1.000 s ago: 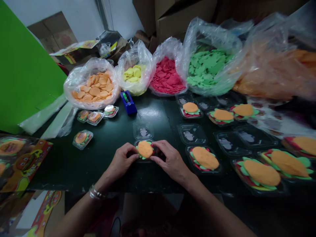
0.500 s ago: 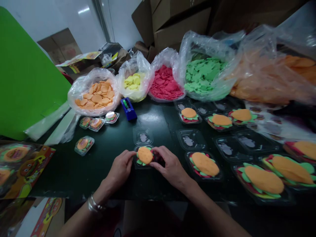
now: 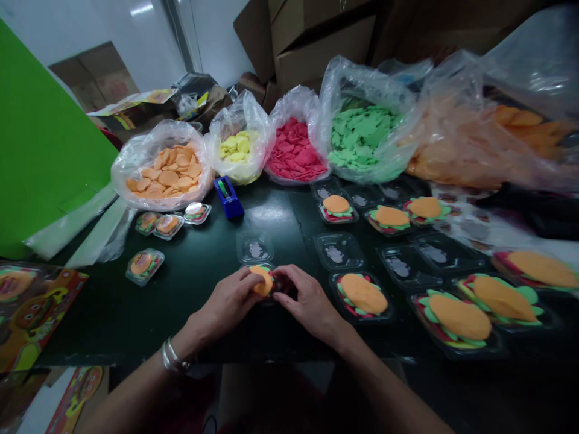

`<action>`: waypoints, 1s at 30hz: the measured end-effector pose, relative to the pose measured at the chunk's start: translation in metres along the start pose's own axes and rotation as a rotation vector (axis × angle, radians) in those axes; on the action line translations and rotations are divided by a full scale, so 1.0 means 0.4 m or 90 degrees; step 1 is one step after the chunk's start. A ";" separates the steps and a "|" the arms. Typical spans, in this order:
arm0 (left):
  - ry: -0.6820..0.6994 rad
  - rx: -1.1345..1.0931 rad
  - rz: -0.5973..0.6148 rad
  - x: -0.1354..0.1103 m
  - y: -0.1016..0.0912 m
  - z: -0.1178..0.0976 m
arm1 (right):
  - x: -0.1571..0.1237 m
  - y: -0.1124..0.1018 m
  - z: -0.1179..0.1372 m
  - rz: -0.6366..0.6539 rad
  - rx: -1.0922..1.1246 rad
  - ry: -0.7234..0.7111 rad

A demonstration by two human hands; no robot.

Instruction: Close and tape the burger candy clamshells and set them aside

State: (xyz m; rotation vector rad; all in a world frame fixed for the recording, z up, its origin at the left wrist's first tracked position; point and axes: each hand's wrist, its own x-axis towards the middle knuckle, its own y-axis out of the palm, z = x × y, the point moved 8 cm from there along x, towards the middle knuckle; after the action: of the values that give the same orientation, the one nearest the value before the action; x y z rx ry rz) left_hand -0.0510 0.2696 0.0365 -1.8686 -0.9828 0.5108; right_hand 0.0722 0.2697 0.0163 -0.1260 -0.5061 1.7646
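A small toy burger point(image 3: 263, 281) with an orange bun top sits in an open clear plastic box whose raised lid point(image 3: 254, 240) lies behind it. My left hand point(image 3: 230, 296) has its fingers closed over the left side of the burger and hides much of it. On the other side, my right hand point(image 3: 310, 299) pinches the burger's right edge between thumb and fingers. To the right, a larger burger point(image 3: 363, 293) rests in its own opened box. Little closed burger boxes point(image 3: 145, 265) are scattered to the left.
Along the back stand plastic bags of orange discs point(image 3: 169, 175), yellow pieces point(image 3: 235, 146), red pieces point(image 3: 296, 150) and green pieces point(image 3: 364, 135). A blue tape dispenser point(image 3: 229, 199) stands before them. Several burgers in open boxes point(image 3: 461, 316) fill the right side. Printed packaging point(image 3: 40, 310) lies left.
My left hand has slid inward, its fingers now covering the burger's left part. My right hand keeps its hold at the right edge. The whole view has shifted slightly.
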 end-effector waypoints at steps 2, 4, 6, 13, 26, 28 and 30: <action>-0.013 -0.002 -0.006 0.003 0.014 0.006 | 0.001 0.003 -0.002 0.007 0.001 0.006; -0.020 0.003 -0.014 -0.001 0.013 0.007 | 0.001 0.001 -0.003 0.010 -0.003 0.012; -0.014 -0.027 0.001 -0.002 0.001 0.006 | 0.000 0.000 -0.001 0.015 -0.015 0.014; -0.136 0.077 -0.172 0.127 -0.149 0.125 | -0.011 0.006 -0.001 -0.007 -0.090 0.023; -0.105 0.061 -0.063 0.166 -0.123 0.142 | 0.002 0.032 -0.026 -0.059 -0.224 0.026; -0.052 0.042 -0.085 0.103 -0.110 0.090 | 0.006 0.037 -0.022 -0.058 -0.246 0.033; 0.025 0.030 -0.092 0.039 -0.079 0.038 | 0.009 0.042 -0.019 -0.057 -0.272 0.036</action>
State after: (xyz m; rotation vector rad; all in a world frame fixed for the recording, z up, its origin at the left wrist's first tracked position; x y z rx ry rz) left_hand -0.0653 0.2981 0.0578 -1.7447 -1.0611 0.4059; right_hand 0.0590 0.2722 0.0034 -0.4448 -0.8289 1.5406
